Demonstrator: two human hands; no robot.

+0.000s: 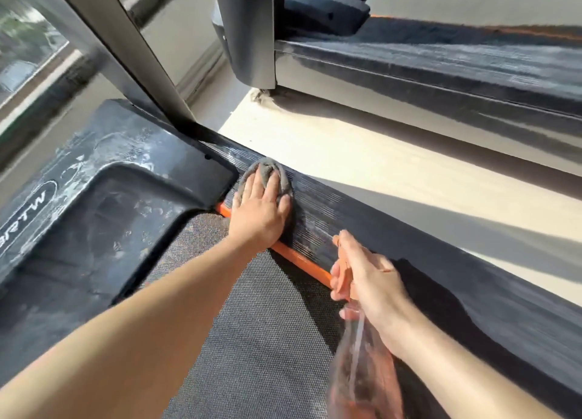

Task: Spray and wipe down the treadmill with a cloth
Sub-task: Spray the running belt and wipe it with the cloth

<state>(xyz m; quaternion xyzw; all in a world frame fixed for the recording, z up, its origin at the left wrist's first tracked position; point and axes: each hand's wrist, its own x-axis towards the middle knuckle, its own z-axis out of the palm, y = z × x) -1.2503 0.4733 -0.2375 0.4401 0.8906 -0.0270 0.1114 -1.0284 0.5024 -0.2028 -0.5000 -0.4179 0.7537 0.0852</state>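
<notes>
My left hand (259, 206) lies flat with straight fingers on a grey cloth (269, 169), pressing it onto the treadmill's black ribbed side rail (318, 217) just behind the motor cover. My right hand (368, 280) grips a clear spray bottle (362, 374) with an orange trigger head, held above the rail's inner edge, nozzle pointing up the rail toward the cloth. An orange strip (299, 258) runs between the rail and the grey mesh belt (261, 324). Wet streaks show on the rail between the two hands.
The black motor cover (104, 204) at left carries wet foam streaks and a logo. A grey upright post (126, 50) rises from the rail's front. A second treadmill (441, 72) stands at right across a strip of pale floor (362, 166). A window lies beyond at left.
</notes>
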